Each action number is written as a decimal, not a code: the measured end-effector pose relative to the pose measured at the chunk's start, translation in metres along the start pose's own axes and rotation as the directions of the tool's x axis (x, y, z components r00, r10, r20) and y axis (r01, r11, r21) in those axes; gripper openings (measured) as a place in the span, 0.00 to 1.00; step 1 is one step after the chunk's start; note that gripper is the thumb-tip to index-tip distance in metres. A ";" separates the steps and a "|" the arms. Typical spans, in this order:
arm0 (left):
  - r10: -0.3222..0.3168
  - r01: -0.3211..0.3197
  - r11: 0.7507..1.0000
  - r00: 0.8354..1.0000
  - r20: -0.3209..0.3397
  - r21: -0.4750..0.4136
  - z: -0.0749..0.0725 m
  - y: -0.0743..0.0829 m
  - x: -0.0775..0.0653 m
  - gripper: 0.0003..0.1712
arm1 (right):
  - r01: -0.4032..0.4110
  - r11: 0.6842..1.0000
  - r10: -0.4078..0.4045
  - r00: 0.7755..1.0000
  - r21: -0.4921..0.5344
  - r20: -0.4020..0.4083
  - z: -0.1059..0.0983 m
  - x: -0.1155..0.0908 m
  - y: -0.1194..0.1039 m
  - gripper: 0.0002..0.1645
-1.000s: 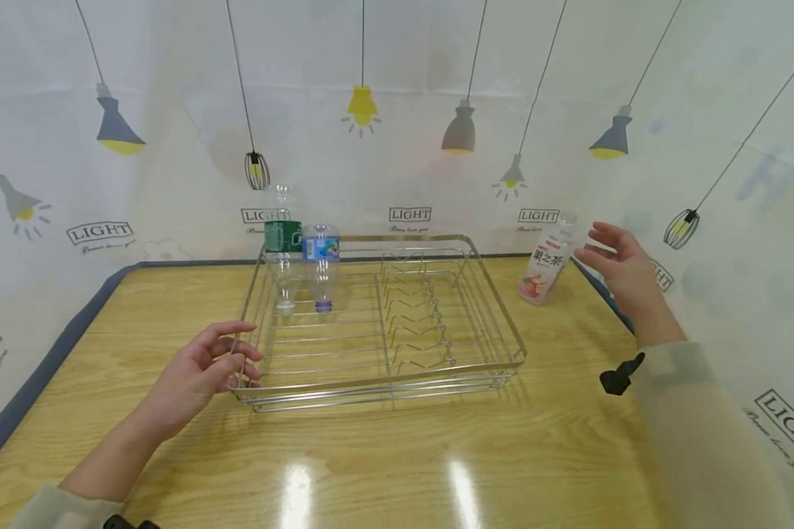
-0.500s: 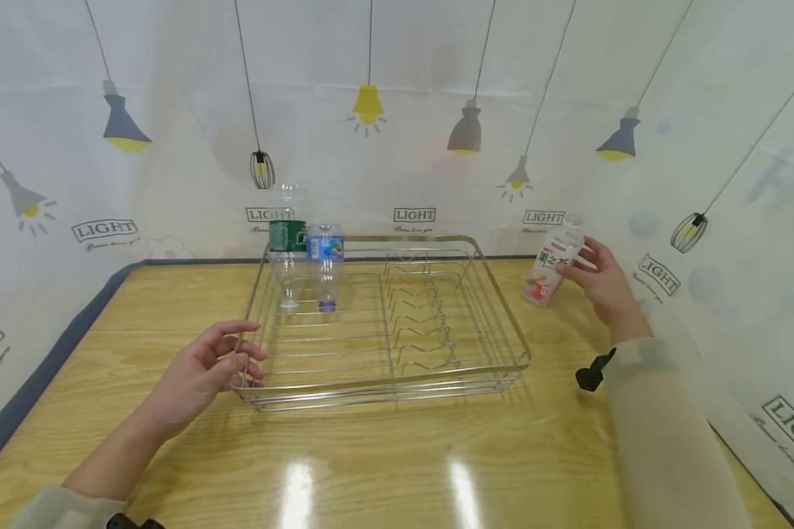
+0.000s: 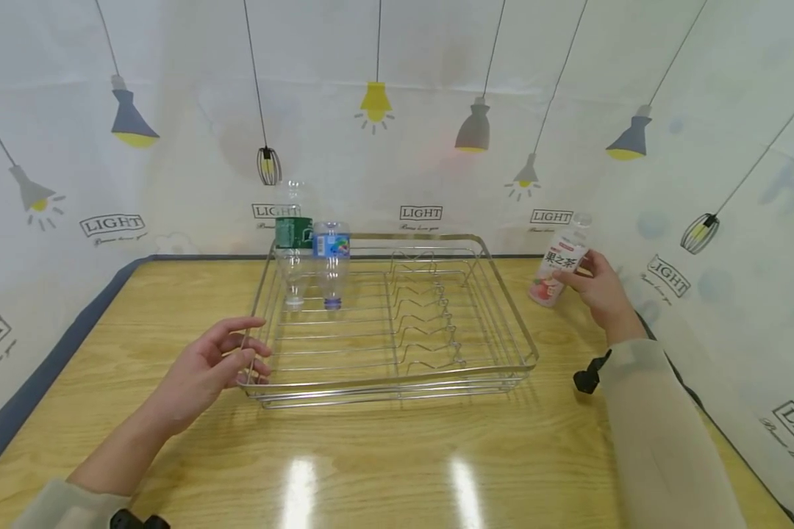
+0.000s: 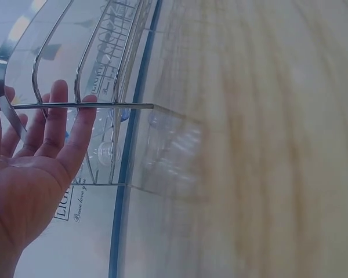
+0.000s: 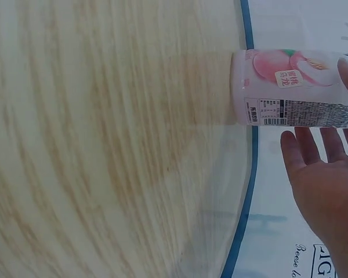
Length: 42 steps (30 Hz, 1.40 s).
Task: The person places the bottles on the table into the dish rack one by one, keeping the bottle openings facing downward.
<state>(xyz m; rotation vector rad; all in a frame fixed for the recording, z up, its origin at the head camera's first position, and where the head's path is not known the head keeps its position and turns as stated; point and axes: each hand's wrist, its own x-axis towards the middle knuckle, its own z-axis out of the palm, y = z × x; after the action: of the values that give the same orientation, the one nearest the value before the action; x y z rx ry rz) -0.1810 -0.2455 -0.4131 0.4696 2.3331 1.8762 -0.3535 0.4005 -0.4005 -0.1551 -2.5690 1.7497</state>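
My right hand holds a pink peach-tea bottle that stands upright on the table, right of the rack. Its thumb lies across the label, with the fingers on the far side; the right wrist view shows the peach picture on the bottle. At the near left corner of a wire dish rack, my left hand touches the wires with its fingers loosely extended. Two clear bottles stand cap-down in the rack's back left: one with a green label, one with a blue label.
The wooden table bears the rack in its middle. A row of zigzag wire dividers runs through the rack's right half. Behind and beside the table hangs a white cloth printed with lamps.
My right hand has moved left and down onto the peach-tea bottle and taken hold of it. The left hand stays at the rack corner. The head view has shifted slightly.
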 end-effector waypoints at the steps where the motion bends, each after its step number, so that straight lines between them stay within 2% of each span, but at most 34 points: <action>1: 0.002 -0.002 1.000 1.000 0.001 0.001 0.000 0.000 0.000 0.25 | -0.001 1.000 0.001 1.000 -0.004 -0.003 0.000 0.000 0.001 0.54; 9: 0.029 -0.028 0.999 1.000 0.010 -0.037 -0.001 0.002 0.000 0.24 | 0.032 0.999 -0.033 0.999 -0.041 -0.014 -0.006 -0.005 0.003 0.51; 15: 0.028 -0.028 0.999 1.000 -0.010 0.023 -0.003 0.006 -0.001 0.25 | 0.108 0.993 -0.110 0.994 -0.056 -0.023 -0.011 -0.011 -0.007 0.49; 25: 0.044 -0.025 0.986 0.993 -0.114 0.164 -0.014 0.011 -0.009 0.25 | 0.198 0.977 -0.199 0.980 -0.076 -0.004 -0.012 -0.021 -0.043 0.46; 30: 0.069 -0.034 0.978 0.985 -0.161 0.207 -0.018 0.016 -0.011 0.22 | 0.267 0.964 -0.267 0.964 -0.010 0.008 -0.008 -0.029 -0.062 0.42; 38: 0.135 -0.112 0.987 0.968 -0.209 0.118 -0.020 0.037 -0.006 0.19 | 0.378 0.913 -0.390 0.919 0.150 0.056 0.015 -0.050 -0.103 0.39; 42: 0.149 -0.123 0.984 0.967 -0.208 0.133 -0.017 0.049 0.001 0.19 | 0.413 0.882 -0.442 0.892 0.229 0.094 0.031 -0.062 -0.123 0.37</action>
<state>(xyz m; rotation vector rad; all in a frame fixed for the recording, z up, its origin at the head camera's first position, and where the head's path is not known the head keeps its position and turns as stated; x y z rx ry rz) -0.1785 -0.2523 -0.3615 0.4689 2.6284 1.9448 -0.3024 0.3204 -0.2953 0.5258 -2.2471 1.8745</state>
